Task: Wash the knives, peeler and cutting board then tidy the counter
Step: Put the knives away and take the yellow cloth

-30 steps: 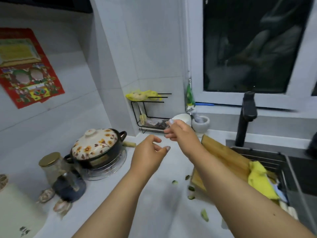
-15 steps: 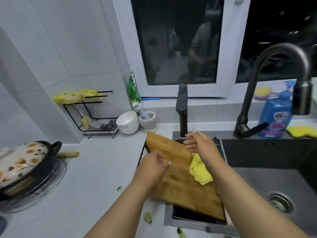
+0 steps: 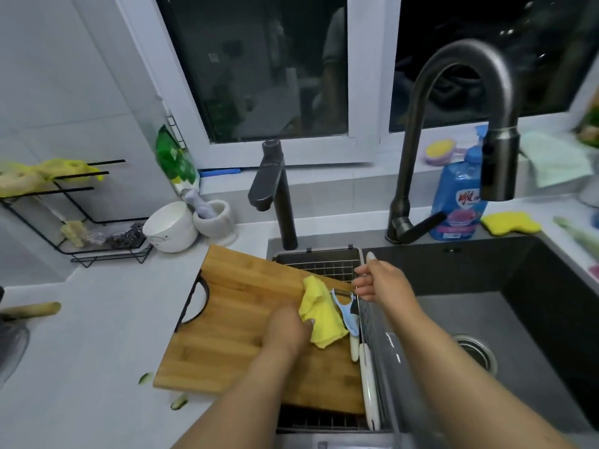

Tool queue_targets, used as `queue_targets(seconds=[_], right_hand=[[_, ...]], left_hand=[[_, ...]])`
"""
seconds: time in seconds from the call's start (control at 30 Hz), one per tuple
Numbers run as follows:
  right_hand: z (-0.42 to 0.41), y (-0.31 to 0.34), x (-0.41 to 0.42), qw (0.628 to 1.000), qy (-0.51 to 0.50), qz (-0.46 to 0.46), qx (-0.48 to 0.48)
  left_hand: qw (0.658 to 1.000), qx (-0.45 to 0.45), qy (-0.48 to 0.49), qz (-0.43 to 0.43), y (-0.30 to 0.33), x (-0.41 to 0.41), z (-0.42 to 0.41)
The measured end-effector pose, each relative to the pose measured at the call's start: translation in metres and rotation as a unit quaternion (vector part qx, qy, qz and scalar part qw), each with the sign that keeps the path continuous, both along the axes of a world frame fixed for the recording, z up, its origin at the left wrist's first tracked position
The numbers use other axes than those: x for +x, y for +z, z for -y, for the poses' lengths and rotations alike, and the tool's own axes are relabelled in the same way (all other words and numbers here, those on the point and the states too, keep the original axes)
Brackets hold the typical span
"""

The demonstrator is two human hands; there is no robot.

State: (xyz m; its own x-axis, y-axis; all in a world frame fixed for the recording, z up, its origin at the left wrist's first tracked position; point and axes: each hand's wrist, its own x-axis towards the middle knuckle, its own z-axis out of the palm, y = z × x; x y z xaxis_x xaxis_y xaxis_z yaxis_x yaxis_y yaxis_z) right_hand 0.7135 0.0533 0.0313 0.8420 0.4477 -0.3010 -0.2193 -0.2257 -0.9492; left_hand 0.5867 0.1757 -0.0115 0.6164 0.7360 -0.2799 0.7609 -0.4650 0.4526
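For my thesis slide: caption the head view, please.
Left hand grips yellow cloth on bamboo cutting board; right hand pinches light-blue peeler by the sink.

Single head-worn wide-angle view, looking forward and down from standing height over the worktop (image 3: pixel 97 319) edge. Faces the window (image 3: pixel 269 69) wall; lens tilted enough to take in both the dark panes up top and the sink (image 3: pixel 486 319) basin below. Close range: both forearms enter from the bottom edge, left hand (image 3: pixel 285 332) and right hand (image 3: pixel 382 283) sit near frame centre over the cutting board (image 3: pixel 233 306). Strong barrel distortion bends the faucet (image 3: pixel 453 124) and window frame. No second view, so no overlap to report.
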Motion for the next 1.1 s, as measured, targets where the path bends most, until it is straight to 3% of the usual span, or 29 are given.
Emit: queue_targets(seconds=[0.3,0.53,0.6,0.67,0.77,0.87,1.03,1.1], right_hand=[[0.007,-0.031,0.015,0.999,0.029,-0.022,-0.040],[-0.006,-0.034,0.021,0.994,0.040,-0.096,-0.028],[-0.010,-0.030,0.013,0.985,0.060,-0.161,0.032],[-0.013,-0.026,0.005,0.954,0.035,-0.254,0.158],[-0.006,-0.023,0.006,0.895,-0.011,-0.343,0.287],[0.006,-0.025,0.013,0.863,-0.024,-0.383,0.330],[0.009,-0.023,0.008,0.856,-0.034,-0.386,0.341],[0.011,-0.023,0.007,0.853,-0.040,-0.390,0.345]], left_hand=[[0.996,0.087,0.017,0.010,-0.024,0.056,-0.009],[0.979,-0.017,0.008,0.202,0.011,0.059,-0.003],[0.965,-0.082,-0.019,0.249,0.034,0.062,0.009],[0.927,-0.241,-0.014,0.288,0.055,0.066,0.023],[0.837,-0.443,0.026,0.320,0.073,0.064,0.032],[0.801,-0.477,0.079,0.353,0.071,0.055,0.028],[0.701,-0.625,0.080,0.334,0.069,0.041,0.037],[0.680,-0.646,0.084,0.337,0.069,0.040,0.040]])
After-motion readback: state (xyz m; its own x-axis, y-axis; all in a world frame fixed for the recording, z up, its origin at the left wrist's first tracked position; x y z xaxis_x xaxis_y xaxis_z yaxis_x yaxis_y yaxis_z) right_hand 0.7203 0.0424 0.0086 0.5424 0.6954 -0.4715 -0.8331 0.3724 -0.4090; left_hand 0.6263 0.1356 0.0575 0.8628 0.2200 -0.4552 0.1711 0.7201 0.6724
